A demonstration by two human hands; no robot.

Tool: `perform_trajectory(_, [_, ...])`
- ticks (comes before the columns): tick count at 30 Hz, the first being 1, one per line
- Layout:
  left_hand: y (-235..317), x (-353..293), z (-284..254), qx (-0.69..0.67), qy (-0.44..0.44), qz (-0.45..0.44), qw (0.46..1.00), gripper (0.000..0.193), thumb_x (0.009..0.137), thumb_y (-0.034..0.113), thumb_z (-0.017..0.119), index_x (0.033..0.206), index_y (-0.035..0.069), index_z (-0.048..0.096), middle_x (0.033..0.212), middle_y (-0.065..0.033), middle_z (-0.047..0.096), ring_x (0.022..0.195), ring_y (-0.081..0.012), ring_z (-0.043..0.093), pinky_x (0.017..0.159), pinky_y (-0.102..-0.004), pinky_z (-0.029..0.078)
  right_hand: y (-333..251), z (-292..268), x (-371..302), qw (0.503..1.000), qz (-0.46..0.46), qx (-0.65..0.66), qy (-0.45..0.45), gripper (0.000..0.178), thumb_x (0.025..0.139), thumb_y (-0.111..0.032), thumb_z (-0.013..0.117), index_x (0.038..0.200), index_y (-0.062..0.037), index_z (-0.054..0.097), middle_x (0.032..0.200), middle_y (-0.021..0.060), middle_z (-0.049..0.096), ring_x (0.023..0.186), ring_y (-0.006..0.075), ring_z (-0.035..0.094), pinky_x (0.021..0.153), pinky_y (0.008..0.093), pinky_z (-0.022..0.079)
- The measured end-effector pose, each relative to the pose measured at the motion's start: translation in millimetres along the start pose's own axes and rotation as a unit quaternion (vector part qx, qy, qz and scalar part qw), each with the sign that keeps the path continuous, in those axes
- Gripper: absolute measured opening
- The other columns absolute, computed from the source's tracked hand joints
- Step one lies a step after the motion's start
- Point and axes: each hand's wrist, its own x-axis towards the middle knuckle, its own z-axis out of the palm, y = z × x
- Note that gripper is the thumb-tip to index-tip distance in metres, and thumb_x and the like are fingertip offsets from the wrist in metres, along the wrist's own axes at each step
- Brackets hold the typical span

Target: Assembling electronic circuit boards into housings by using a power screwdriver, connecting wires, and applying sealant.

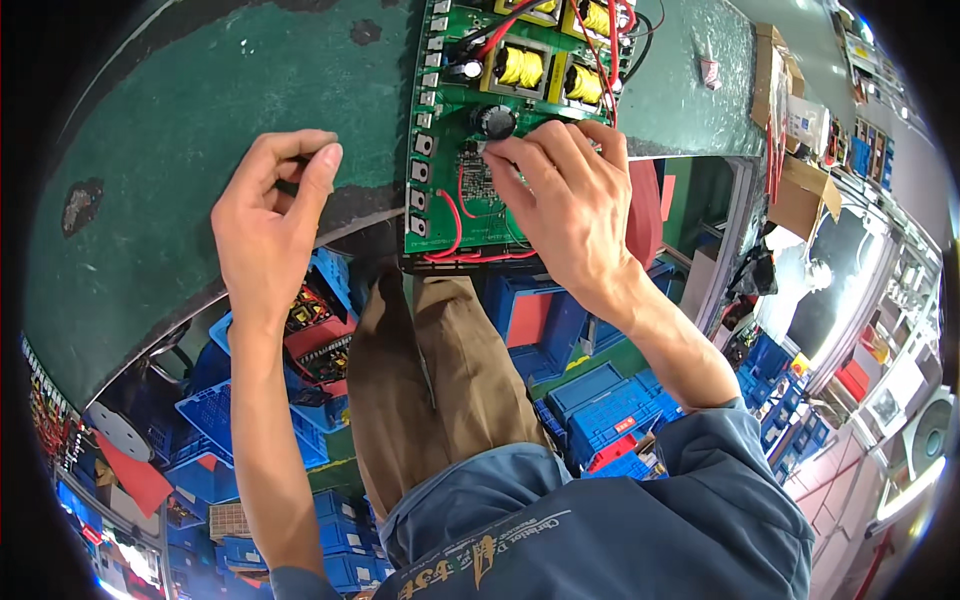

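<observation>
A green circuit board (430,235) lies at the table's front edge, slightly overhanging it. It carries yellow-wound transformers (521,67), a black round capacitor (494,122) and a row of flat metal-tabbed parts along its left side. My right hand (568,200) is over the board's right half, thumb and forefinger pinched just below the capacitor. Whatever sits between those fingertips is too small or hidden to make out. To the left of the board, my left hand (270,215) hovers above the table edge, thumb and forefinger tips together and the other fingers curled, with nothing visible between them.
The dark green table (180,130) has worn patches. Red wires (452,215) loop over the board. Blue crates (605,410) stand below, and another crate (320,370) holds more boards. Cardboard boxes (800,192) are at the right. A small pinkish scrap (709,72) lies on the table.
</observation>
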Motion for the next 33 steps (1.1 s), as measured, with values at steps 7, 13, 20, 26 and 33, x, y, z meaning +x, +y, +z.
perform_trajectory(7, [-0.1, 1.6, -1.1, 0.021, -0.001, 0.022, 1.0, 0.012, 0.095, 0.011, 0.074, 0.103, 0.002, 0.073, 0.087, 0.0038, 0.065, 0.073, -0.0023, 0.053, 0.061, -0.0185, 0.042, -1.1, -3.0, 1.3, 1.0, 0.0, 0.002, -0.011, 0.018, 0.078, -0.01, 0.084, 0.091, -0.0128, 0.072, 0.08, -0.0015, 0.064, 0.076, 0.0189, 0.065, 0.086, 0.0357, 0.046])
perform_trajectory(13, [-2.4, 3.3, 0.2, 0.027, 0.016, 0.052, 0.998, 0.01, 0.094, 0.009, 0.075, 0.101, 0.003, 0.073, 0.089, 0.0028, 0.067, 0.07, -0.0034, 0.052, 0.057, -0.0191, 0.041, -6.9, -0.6, 1.5, 1.0, 0.023, -0.01, -0.007, 0.017, 0.078, -0.009, 0.083, 0.091, -0.013, 0.073, 0.08, -0.0019, 0.066, 0.072, 0.0184, 0.065, 0.086, 0.0341, 0.047])
perform_trajectory(20, [-16.5, 5.8, 5.8, 0.045, 0.041, 0.135, 0.989, 0.007, 0.091, 0.006, 0.076, 0.098, 0.004, 0.073, 0.091, 0.0016, 0.069, 0.067, -0.0028, 0.053, 0.052, -0.0193, 0.038, -10.8, -0.7, 1.5, 0.998, 0.058, -0.004, 0.009, 0.018, 0.077, -0.008, 0.084, 0.091, -0.0127, 0.073, 0.078, -0.0033, 0.065, 0.07, 0.0167, 0.064, 0.087, 0.0338, 0.047])
perform_trajectory(26, [-23.0, 7.5, 8.2, 0.03, 0.06, 0.164, 0.984, 0.008, 0.09, 0.001, 0.076, 0.097, 0.003, 0.074, 0.092, -0.0002, 0.07, 0.065, -0.0019, 0.053, 0.048, -0.0181, 0.034, -10.6, 1.1, 4.0, 0.998, 0.067, 0.007, 0.006, 0.022, 0.074, -0.006, 0.085, 0.091, -0.0118, 0.073, 0.077, -0.0027, 0.065, 0.072, 0.019, 0.066, 0.085, 0.0341, 0.047])
perform_trajectory(33, [-25.8, 8.1, 5.1, 0.045, 0.05, 0.178, 0.982, 0.01, 0.089, 0.0, 0.076, 0.098, 0.003, 0.074, 0.092, -0.001, 0.07, 0.065, -0.0025, 0.054, 0.048, -0.0189, 0.035, -10.9, -1.3, 6.7, 0.999, 0.05, -0.006, -0.001, 0.024, 0.071, -0.005, 0.086, 0.09, -0.0117, 0.072, 0.081, -0.0009, 0.067, 0.075, 0.0195, 0.066, 0.087, 0.0361, 0.049])
